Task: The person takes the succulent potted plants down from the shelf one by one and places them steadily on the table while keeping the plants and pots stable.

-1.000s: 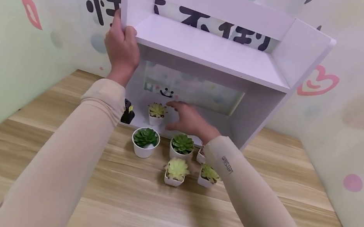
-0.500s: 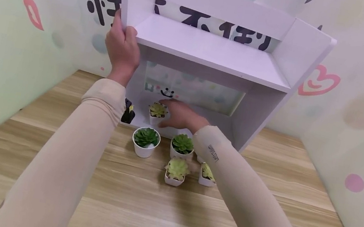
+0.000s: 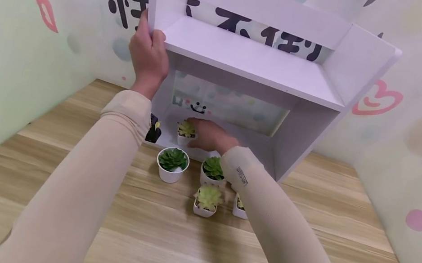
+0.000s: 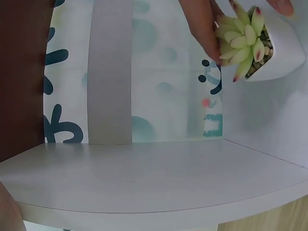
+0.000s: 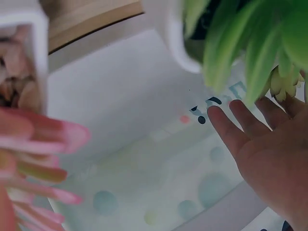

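My left hand (image 3: 149,56) grips the left side panel of a white two-tier shelf (image 3: 254,63), its thumb at the front edge. Inside the lower compartment, a pale green succulent with red tips (image 3: 187,129) stands upright in a small white pot. My right hand (image 3: 210,135) reaches in from its right. In the left wrist view, its fingers lie by the leaves of the potted succulent (image 4: 245,41), with the thumb close to the pot. Several fingers of my right hand (image 5: 274,154) look straight in the right wrist view; whether it bears on the pot is unclear.
In front of the shelf stand a dark green succulent (image 3: 172,162), a brighter green one (image 3: 212,168) and a pale one (image 3: 207,198). My right sleeve partly covers another white pot (image 3: 239,208). A pink-tipped succulent (image 5: 43,159) is close in the right wrist view. A black object (image 3: 154,130) sits at the shelf's lower left.
My right hand has moved left to the pale succulent inside the shelf and now stays beside it. The left hand keeps its place on the panel. The whole view has shifted slightly.
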Action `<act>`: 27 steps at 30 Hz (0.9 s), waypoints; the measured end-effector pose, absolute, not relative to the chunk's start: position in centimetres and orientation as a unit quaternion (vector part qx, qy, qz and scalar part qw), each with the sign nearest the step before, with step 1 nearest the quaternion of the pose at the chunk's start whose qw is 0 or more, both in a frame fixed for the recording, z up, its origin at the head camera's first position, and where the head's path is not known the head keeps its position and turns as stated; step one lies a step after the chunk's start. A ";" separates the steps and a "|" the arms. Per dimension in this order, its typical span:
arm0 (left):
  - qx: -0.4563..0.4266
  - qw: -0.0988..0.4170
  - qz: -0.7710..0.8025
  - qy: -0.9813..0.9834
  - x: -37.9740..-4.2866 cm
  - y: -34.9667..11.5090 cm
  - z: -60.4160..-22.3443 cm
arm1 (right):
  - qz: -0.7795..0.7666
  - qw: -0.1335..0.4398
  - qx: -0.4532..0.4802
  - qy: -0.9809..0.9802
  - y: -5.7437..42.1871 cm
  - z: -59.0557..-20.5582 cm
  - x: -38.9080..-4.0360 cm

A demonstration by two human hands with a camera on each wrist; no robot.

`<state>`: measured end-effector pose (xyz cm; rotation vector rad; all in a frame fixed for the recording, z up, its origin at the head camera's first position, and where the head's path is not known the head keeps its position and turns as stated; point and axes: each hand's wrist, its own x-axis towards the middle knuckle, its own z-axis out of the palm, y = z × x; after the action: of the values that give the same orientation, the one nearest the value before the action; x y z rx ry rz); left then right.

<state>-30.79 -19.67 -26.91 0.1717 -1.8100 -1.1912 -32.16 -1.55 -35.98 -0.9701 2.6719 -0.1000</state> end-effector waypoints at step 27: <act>0.065 0.463 -0.491 -0.735 -30.8 -19.7 -27.0 | -0.033 0.177 -0.306 0.935 -1.4 -34.8 -31.3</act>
<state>-30.78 -19.70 -26.99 0.1588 -1.8054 -1.2076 -31.26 -1.36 -34.76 -0.8660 2.6451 -0.0931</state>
